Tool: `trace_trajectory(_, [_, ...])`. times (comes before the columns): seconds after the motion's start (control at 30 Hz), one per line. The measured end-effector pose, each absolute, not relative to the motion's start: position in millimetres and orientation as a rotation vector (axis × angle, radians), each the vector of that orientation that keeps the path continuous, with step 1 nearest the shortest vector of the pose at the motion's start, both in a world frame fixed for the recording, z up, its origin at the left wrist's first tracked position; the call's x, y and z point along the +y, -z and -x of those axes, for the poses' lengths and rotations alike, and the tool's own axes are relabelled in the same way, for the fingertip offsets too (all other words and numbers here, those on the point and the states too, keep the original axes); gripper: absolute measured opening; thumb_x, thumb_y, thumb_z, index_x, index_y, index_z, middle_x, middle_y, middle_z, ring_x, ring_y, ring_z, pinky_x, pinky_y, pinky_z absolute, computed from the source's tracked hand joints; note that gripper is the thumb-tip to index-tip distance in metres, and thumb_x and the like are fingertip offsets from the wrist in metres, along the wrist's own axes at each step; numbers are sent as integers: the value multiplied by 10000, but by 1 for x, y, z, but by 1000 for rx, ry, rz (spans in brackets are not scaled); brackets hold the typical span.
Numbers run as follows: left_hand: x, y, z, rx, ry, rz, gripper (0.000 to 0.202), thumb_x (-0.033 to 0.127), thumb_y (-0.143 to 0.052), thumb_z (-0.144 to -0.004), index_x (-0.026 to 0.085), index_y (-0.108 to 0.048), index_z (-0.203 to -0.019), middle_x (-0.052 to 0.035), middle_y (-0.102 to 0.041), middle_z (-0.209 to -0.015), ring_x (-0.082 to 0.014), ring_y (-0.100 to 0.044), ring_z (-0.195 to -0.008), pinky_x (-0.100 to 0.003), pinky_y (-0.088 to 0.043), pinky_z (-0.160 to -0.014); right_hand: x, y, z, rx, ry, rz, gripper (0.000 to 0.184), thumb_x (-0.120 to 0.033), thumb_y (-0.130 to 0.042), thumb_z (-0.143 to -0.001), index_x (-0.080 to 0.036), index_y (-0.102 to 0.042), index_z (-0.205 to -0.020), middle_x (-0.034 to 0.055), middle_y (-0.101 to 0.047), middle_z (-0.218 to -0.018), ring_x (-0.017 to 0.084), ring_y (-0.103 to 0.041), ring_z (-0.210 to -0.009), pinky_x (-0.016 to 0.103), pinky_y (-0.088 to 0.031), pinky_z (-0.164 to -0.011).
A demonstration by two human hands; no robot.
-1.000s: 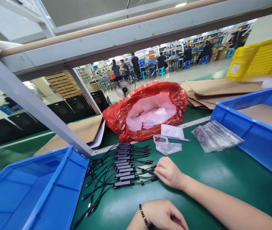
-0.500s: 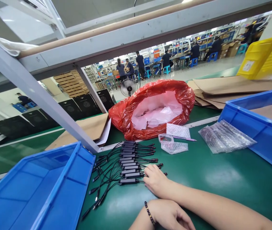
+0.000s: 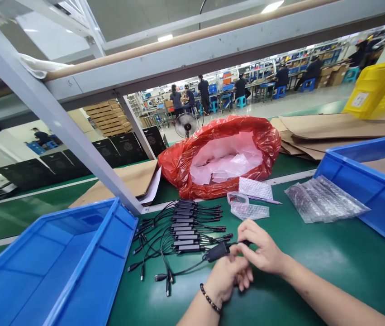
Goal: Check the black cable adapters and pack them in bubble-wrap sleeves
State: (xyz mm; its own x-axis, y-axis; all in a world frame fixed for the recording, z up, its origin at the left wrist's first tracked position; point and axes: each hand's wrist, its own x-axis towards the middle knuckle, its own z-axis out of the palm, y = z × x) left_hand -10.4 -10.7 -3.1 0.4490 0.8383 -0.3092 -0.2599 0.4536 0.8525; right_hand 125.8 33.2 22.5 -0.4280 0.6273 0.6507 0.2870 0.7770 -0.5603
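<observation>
A black adapter cable point(image 3: 216, 252) with a flat box-shaped body is lifted just off the green worktop, its loose plugs trailing to the left. My right hand point(image 3: 262, 248) is closed on the short lead at its right end. Below it, my left hand point(image 3: 228, 277), with a beaded bracelet at the wrist, has its thumb and forefinger closed at the same lead, its other fingers curled loosely. The fingers hide the connector end. Behind them, several like adapter cables point(image 3: 183, 228) lie side by side in a stacked row, leads out both ways.
Blue bins stand at left point(image 3: 111, 253) and right point(image 3: 344, 174). A red plastic bag point(image 3: 175, 170) with pale wrapping lies open at the back. Near it are bubble wrap point(image 3: 255, 186), a purple pen point(image 3: 265, 199) and clear bubble bags point(image 3: 326, 199). A metal post point(image 3: 59, 117) rises at left.
My right hand has drawn the nearest adapter cable out of the row, towards me and to the right. My left hand has moved up and left to meet its end.
</observation>
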Motion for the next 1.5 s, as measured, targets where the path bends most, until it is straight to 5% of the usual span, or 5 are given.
trace_trajectory(0.33, [-3, 1, 21, 627, -1231, -474, 647, 245, -625, -693, 178, -388, -1291, 19, -598, -524, -73, -453, -398, -184, -328, -417, 50, -5, -148, -2026, -424, 785, 91, -189, -474, -832, -198, -558, -799, 38, -568, -738, 168, -527, -737, 321, -440, -685])
trace_trajectory(0.73, [-8, -17, 41, 228, -1193, -682, 523, 309, -620, -667, 317, -532, -1183, -83, -613, -1179, -266, -602, -990, -374, -473, -771, 63, 19, -149, -1908, -312, 1058, 294, -308, -542, -805, -193, -552, -1075, 97, -578, -1020, 237, -515, -975, 409, -419, -856])
trace_trajectory(0.87, [-5, -12, 37, 478, -1390, -844, 405, 323, -610, -718, 256, -595, -1117, -108, -622, -1151, -274, -620, -948, -424, -443, -844, 49, 12, -135, -1893, -755, 967, 238, -349, -435, -866, -182, -604, -860, 67, -614, -843, 184, -563, -810, 322, -455, -741])
trace_trajectory(1.13, [-5, -1, 23, 803, -1532, -811, 796, 270, -591, -772, 369, -72, -1367, -80, -588, -1145, -217, -627, -937, -404, -461, -843, 17, 6, -104, -1774, -1684, 840, 235, -350, -541, -775, -150, -557, -653, 25, -627, -624, 111, -526, -527, 225, -413, -526])
trace_trajectory(1.5, [-3, -4, 21, 909, -1506, -676, 339, 304, -626, -734, 192, -500, -1028, -88, -630, -1026, -203, -646, -833, -343, -497, -758, 13, 10, -98, -1894, -1555, 958, 274, -317, -455, -804, -184, -401, -571, -25, -508, -492, 94, -435, -459, 214, -362, -482])
